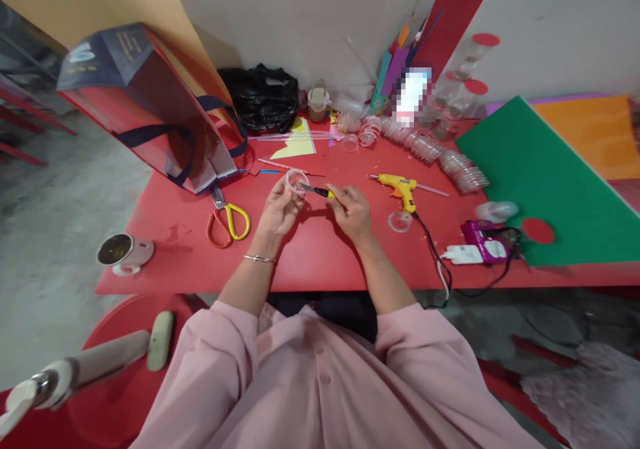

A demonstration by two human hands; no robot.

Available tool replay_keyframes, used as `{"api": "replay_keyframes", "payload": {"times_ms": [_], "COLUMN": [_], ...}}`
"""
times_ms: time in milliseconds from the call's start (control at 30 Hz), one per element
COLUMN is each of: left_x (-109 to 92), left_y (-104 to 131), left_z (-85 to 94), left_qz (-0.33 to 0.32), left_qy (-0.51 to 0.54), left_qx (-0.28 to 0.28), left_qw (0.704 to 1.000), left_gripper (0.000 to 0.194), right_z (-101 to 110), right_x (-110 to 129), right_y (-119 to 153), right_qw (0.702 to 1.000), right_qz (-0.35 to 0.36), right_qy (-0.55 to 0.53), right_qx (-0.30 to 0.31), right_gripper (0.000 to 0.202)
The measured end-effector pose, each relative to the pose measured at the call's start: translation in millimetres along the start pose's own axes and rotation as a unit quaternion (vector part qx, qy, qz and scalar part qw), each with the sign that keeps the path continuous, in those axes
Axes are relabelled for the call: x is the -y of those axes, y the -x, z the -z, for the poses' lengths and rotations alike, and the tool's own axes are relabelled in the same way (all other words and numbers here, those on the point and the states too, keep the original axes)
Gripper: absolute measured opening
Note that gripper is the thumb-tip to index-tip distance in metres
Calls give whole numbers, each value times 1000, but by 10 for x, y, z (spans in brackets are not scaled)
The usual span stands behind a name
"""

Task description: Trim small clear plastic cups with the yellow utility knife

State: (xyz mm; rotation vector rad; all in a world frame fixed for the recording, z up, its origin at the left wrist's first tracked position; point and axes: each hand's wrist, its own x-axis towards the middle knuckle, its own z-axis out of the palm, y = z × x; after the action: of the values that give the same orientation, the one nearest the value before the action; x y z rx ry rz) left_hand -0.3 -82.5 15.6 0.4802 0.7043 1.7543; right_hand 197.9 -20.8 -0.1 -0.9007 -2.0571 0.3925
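Observation:
Above the middle of the red table, my left hand is closed on a small clear plastic cup, its round rim facing up. My right hand grips a utility knife with a yellow and black handle. The blade points left and reaches the cup's rim; whether it cuts into the plastic I cannot make out. Left of my hands lie scissors with one red and one yellow handle. To the right, a yellow hot glue gun rests on its side beside another clear cup.
A mug stands near the left edge, by a large paper bag. Rows of nested clear cups lie at the back right. Green foam sheet and a purple power strip with cables occupy the right side.

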Motion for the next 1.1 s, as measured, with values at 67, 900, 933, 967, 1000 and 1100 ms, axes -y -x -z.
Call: {"api": "replay_keyframes", "payload": {"times_ms": [67,900,933,967,1000,1100], "left_x": [0,53,61,67,70,64], "left_y": [-4,-22,-18,-15,-14,-15], "left_z": [2,-37,-41,-43,-42,-26], "left_qz": [-2,16,15,14,15,19], "left_qy": [8,-12,-12,-12,-12,-11], "left_qx": [0,-17,-10,-5,-4,-16], "left_qw": [1000,1000,1000,1000,1000,1000], "left_gripper": [30,26,26,27,27,31], "right_z": [-3,-37,-37,-37,-36,-26], "right_x": [-12,-4,-1,-1,-3,-24], "right_y": [3,3,1,0,-1,0], "right_qw": [1000,1000,1000,1000,1000,1000], "right_qz": [1,-20,-21,-22,-23,-21], "right_qy": [8,3,-1,-2,-3,-3], "right_qx": [-4,18,19,19,18,12], "right_gripper": [38,40,40,40,39,39]}}
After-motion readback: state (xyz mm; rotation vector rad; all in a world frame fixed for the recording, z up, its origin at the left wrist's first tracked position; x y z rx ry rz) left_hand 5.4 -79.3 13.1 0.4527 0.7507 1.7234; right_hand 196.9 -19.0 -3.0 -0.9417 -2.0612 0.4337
